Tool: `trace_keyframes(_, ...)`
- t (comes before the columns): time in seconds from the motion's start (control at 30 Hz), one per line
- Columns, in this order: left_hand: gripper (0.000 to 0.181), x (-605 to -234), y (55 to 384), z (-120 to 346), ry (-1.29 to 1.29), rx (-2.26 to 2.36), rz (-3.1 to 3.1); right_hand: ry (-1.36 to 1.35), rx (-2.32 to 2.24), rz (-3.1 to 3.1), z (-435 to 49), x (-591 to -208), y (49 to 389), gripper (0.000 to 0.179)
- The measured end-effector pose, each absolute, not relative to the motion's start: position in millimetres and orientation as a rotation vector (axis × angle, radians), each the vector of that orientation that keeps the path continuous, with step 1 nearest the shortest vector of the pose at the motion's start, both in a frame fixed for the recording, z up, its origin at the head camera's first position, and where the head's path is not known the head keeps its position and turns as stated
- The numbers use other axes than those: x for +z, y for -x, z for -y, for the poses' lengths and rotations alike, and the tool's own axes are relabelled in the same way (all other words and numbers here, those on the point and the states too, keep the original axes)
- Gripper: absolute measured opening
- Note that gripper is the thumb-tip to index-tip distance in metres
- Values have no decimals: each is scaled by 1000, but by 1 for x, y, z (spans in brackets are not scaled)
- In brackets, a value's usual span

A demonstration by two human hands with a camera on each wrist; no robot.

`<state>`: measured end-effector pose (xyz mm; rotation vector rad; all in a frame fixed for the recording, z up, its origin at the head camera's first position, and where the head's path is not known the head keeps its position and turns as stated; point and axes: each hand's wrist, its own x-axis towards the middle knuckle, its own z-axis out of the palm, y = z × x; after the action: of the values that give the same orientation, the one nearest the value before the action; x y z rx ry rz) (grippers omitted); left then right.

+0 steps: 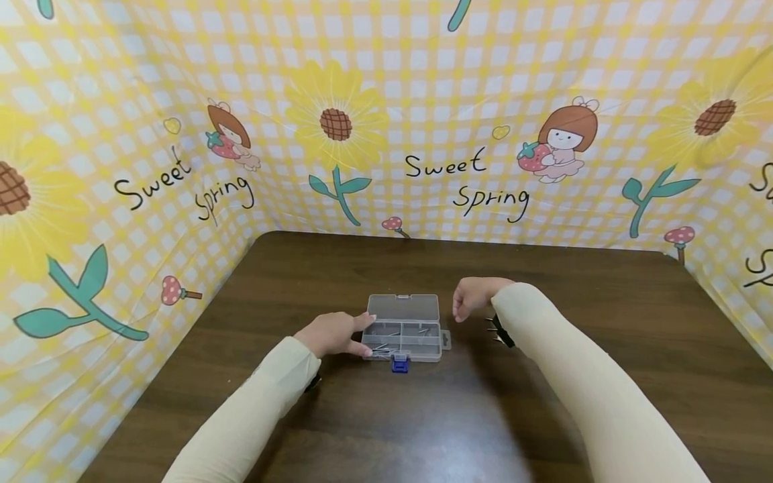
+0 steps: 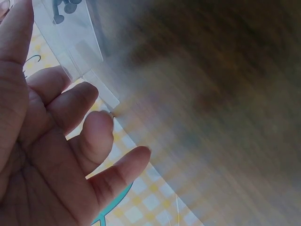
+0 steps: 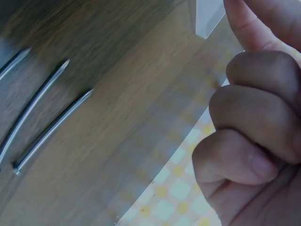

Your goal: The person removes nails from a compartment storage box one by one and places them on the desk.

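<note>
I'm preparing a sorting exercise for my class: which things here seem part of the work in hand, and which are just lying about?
Likely part of the work:
clear compartment box, its lid open
blue latch
nails inside the box
loose nails outside it

Just around it, as setting:
brown table
printed cloth

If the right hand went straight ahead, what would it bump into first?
The clear plastic compartment box, probably at its open lid, though the height of the right hand is unclear.
</note>
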<state>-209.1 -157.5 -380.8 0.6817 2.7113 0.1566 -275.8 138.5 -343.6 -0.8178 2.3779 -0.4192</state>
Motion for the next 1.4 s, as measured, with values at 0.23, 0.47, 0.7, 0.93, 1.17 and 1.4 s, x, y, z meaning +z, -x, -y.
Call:
trace_keyframes(0.23,75,-382,209,157,-689,144,-2719,798,-432,-2368,-122,-341,275,6)
trace_keyframes(0.47,75,-383,209,157,-692,151,-2707,854,-389,-2354,-106,-340,274,7)
trace_keyframes(0.7,75,-383,208,159,-681,152,-2711,932,-350,-2348,-81,-346,274,9)
trace_keyframes(0.93,75,-383,209,159,-682,153,-2740,968,-358,-2339,-56,-354,274,7)
trace_keyframes(1.17,75,-383,210,155,-704,142,-2743,1004,-428,-2340,-42,-361,271,7)
trace_keyframes(1.4,74,-382,210,157,-696,125,-2742,1000,-424,-2392,-28,-361,266,10)
